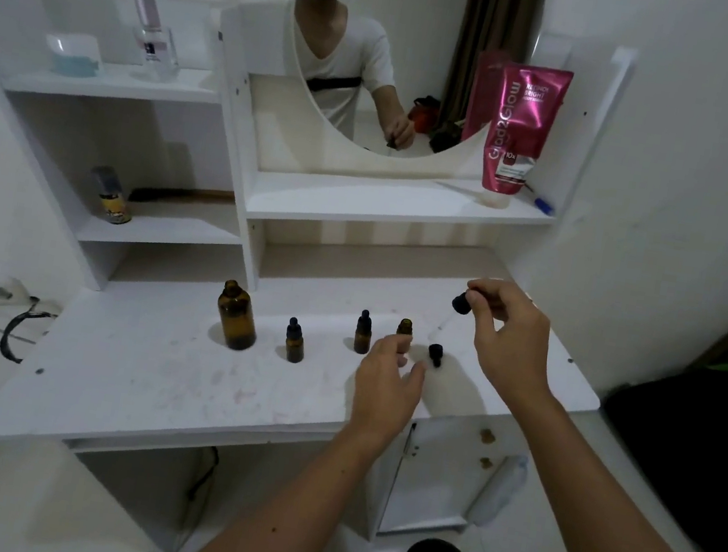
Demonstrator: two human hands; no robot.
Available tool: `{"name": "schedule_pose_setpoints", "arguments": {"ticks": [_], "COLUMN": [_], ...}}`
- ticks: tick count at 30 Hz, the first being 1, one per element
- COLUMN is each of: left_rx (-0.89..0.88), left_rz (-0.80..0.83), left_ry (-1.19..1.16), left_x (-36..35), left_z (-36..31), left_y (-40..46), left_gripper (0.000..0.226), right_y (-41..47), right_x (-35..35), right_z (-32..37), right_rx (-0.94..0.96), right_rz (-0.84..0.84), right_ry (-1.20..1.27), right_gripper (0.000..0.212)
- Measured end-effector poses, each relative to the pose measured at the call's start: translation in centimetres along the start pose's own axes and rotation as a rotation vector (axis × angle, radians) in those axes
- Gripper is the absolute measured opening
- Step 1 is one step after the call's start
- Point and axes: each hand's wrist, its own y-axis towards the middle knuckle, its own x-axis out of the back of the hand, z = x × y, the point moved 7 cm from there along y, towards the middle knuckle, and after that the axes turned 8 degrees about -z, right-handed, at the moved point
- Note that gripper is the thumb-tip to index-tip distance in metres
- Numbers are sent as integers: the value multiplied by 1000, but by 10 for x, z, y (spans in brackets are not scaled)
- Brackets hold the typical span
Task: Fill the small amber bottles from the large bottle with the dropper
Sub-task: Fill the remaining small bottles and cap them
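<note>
Open small bottle (405, 328): stands uncapped on the surface (159, 368), at the right end of the row, partly hidden behind the left fingertips
Dropper (461, 303): its black bulb is pinched between the right thumb and fingers; the thin glass tube slants down and left toward the open small bottle, the tip too faint to place exactly
Right hand (507, 332): raised above the surface, fingers curled in a pinch on the dropper bulb
Left hand (386, 381): fingers loosely spread, holding nothing, fingertips right at the open small bottle; whether they touch it I cannot tell
Loose cap (435, 354): a black dropper cap lies on the surface just beside the open small bottle, to its right
Capped small bottles (295, 341): two stand upright between the large and the open one, apart from each other
Large bottle (237, 317): uncapped, upright, at the left end of the row
Step in hand, as I judge it: steady the open small bottle with the left hand, bring the tube upright over its narrow neck, then squeeze slowly
Risk: a slanted tip may drip on the surface or tip the light bottle
</note>
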Motion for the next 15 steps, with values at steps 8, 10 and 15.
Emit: {"name": "schedule_pose_setpoints", "arguments": {"ticks": [8,10,15], "left_rx": [53,67,78], "left_rz": [-109,-107,-115], "left_ry": [16,20,24], "left_x": [-4,-7,-12], "left_z": [7,9,12], "left_y": [5,8,16], "left_gripper": [39,44,39], "right_y": [11,12,15], "right_x": [-11,-15,-23], "right_z": [2,2,8], "right_rx": [-8,-5,13], "right_rz": [-2,-4,-9], "right_ry": [68,73,65], "right_gripper": [14,14,14]}}
